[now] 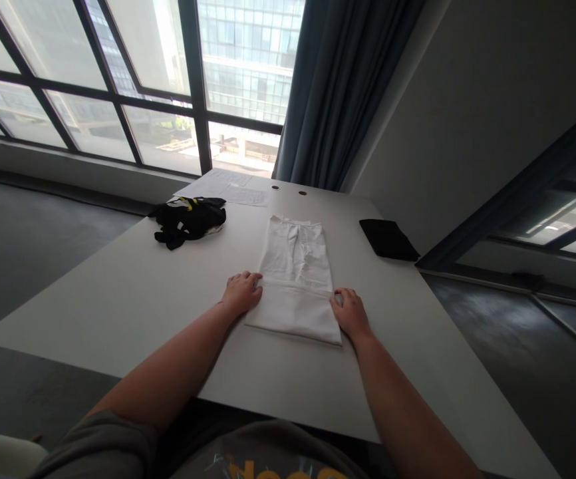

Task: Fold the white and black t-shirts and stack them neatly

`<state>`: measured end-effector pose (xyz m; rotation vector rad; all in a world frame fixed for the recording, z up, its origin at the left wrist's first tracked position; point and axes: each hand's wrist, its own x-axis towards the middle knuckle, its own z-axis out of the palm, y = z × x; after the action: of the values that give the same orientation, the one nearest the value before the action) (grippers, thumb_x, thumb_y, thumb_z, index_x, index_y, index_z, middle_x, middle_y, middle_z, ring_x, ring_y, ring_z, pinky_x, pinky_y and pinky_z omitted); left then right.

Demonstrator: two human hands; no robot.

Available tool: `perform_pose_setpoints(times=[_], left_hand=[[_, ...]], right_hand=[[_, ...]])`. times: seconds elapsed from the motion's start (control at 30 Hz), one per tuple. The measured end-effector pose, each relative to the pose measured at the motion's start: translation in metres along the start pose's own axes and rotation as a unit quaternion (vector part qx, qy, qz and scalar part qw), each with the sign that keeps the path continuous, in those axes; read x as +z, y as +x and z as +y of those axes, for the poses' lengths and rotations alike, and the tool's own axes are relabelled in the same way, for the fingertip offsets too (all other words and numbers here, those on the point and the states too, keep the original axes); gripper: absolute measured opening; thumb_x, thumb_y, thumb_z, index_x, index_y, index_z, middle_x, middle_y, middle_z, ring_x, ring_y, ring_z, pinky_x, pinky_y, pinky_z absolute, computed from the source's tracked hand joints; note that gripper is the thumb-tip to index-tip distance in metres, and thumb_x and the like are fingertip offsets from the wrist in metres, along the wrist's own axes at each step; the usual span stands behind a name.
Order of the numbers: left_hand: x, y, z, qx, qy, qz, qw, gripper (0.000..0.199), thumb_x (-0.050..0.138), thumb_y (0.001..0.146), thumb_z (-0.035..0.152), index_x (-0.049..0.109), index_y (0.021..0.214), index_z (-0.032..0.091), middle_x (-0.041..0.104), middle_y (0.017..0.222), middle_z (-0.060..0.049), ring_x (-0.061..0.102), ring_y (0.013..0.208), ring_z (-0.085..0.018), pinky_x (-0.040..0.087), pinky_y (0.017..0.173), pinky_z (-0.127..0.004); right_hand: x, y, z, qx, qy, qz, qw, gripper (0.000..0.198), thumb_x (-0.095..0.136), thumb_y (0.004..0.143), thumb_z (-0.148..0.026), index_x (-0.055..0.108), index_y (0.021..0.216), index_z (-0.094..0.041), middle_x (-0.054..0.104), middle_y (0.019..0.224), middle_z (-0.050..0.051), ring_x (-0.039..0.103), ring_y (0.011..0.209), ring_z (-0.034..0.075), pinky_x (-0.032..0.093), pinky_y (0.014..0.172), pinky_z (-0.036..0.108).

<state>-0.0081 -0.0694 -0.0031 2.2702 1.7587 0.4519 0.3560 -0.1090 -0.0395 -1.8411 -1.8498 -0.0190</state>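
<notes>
A pair of white trousers (298, 256) lies flat on the white table in front of me, the waistband at the far end and the near part folded up over itself. My left hand (243, 291) is at the left edge of the folded layer, thumb and fingers closed on the cloth near the fold's upper corner. At the opposite edge, my right hand (350, 310) pinches the right corner of that same layer. Both palms rest low, close to the tabletop. The fingertips are partly hidden at the cloth's edges.
A crumpled heap of black clothing (188, 221) with yellow and white parts sits at the left on the table (133, 293). Beyond it are papers (241, 193). A folded black cloth (388, 239) lies at the right edge. A dark curtain (338, 93) hangs behind.
</notes>
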Motion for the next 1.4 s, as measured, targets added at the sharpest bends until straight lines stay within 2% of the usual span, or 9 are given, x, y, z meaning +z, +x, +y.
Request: perform_pose_setpoints(times=[0.13,0.3,0.57,0.9,1.4], left_hand=[[0.0013,0.0008,-0.0008,0.003,0.001,-0.003,1.000,0.046,0.053,0.095,0.039,0.063,0.139,0.028,0.066,0.133,-0.010,0.061,0.124,-0.032,0.042,0.112,-0.048],[0.0011,0.0011,-0.0010,0.002,0.010,-0.008,1.000,0.046,0.054,0.095,0.040,0.063,0.139,0.029,0.066,0.133,-0.009,0.061,0.125,-0.030,0.041,0.113,-0.046],[0.0009,0.0012,-0.0008,0.010,0.012,-0.008,1.000,0.046,0.054,0.096,0.041,0.063,0.139,0.028,0.066,0.134,-0.009,0.061,0.125,-0.030,0.041,0.113,-0.047],[0.0006,0.0006,-0.0008,0.008,0.008,-0.008,1.000,0.046,0.053,0.096,0.041,0.063,0.139,0.029,0.065,0.134,-0.009,0.060,0.125,-0.031,0.040,0.113,-0.049],[-0.0011,-0.0004,0.0009,0.006,0.014,-0.012,1.000,0.046,0.052,0.096,0.041,0.062,0.139,0.029,0.065,0.134,-0.009,0.060,0.126,-0.031,0.041,0.112,-0.048]], right_hand=[[-0.0011,-0.0001,0.0000,0.002,-0.005,-0.007,1.000,0.026,0.057,0.091,-0.031,0.067,0.111,-0.019,0.066,0.119,0.015,0.060,0.112,0.029,0.045,0.106,0.042],[0.0008,-0.0015,0.0014,-0.003,0.002,0.009,1.000,0.036,0.058,0.092,-0.028,0.066,0.125,-0.019,0.065,0.125,0.013,0.059,0.115,0.028,0.045,0.107,0.042],[0.0044,-0.0010,0.0057,-0.018,-0.016,-0.009,1.000,0.030,0.056,0.094,-0.024,0.072,0.120,-0.020,0.067,0.123,0.011,0.062,0.112,0.026,0.045,0.107,0.039],[0.0034,-0.0012,0.0027,-0.021,-0.010,0.002,1.000,0.035,0.056,0.093,-0.025,0.067,0.125,-0.018,0.067,0.124,0.012,0.060,0.116,0.027,0.044,0.108,0.040],[0.0018,-0.0008,0.0012,-0.028,-0.034,-0.007,0.999,0.029,0.057,0.093,-0.025,0.070,0.119,-0.018,0.068,0.122,0.012,0.062,0.113,0.027,0.045,0.106,0.039]])
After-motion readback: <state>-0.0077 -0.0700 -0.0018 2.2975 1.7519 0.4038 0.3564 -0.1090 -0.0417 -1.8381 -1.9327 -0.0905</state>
